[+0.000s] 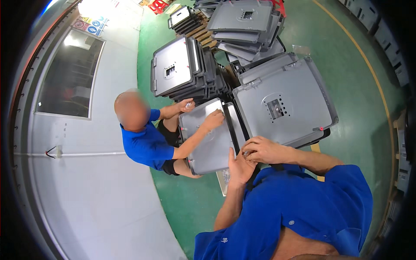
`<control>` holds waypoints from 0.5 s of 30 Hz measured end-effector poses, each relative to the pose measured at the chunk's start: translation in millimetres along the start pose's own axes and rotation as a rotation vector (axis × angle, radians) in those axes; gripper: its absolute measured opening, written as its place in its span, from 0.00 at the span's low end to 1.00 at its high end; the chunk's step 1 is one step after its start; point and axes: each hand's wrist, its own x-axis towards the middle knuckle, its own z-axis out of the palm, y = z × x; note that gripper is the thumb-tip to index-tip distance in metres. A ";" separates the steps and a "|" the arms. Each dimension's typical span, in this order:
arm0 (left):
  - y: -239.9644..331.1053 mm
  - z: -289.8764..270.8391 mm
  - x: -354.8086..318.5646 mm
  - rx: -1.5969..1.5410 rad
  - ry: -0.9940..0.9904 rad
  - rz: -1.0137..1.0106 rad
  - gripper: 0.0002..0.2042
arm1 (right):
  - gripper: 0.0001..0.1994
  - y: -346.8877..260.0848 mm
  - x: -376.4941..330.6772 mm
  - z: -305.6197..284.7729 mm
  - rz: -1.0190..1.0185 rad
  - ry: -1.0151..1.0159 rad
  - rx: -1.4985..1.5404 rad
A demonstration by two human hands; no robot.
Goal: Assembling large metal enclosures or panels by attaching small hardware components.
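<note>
The person's left hand (239, 167) and right hand (265, 150) meet fingertip to fingertip near the chest, fingers curled together over something too small to make out; whether they pinch a part cannot be told. Just left of the hands, touching the left palm's edge, lies a grey metal panel (210, 138), tilted and lying flat. A co-worker in a blue shirt (147, 145) crouches at its far left, one hand (214, 119) pressed on the panel. To the right rests a larger grey panel with a square cut-out (284, 104). Farther off, stacked panels (182, 69) stand on the green floor (355, 86).
</note>
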 end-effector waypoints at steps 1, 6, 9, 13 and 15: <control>4.7 -7.5 -1.4 -0.022 -0.018 0.000 0.36 | 0.04 -0.8 5.8 3.4 0.002 -0.004 0.014; 39.7 -18.6 -9.4 -0.017 0.094 0.034 0.33 | 0.04 -2.9 36.5 30.8 0.061 0.069 0.081; 55.8 -61.4 -15.9 -0.003 0.061 0.044 0.31 | 0.05 -4.0 56.6 45.2 0.280 0.133 0.160; 74.1 -107.2 -32.5 0.069 0.165 0.039 0.28 | 0.07 6.4 82.5 62.2 0.580 0.213 0.290; 79.0 -133.7 -42.7 0.083 0.209 0.034 0.28 | 0.07 9.6 91.7 69.4 0.630 0.196 0.304</control>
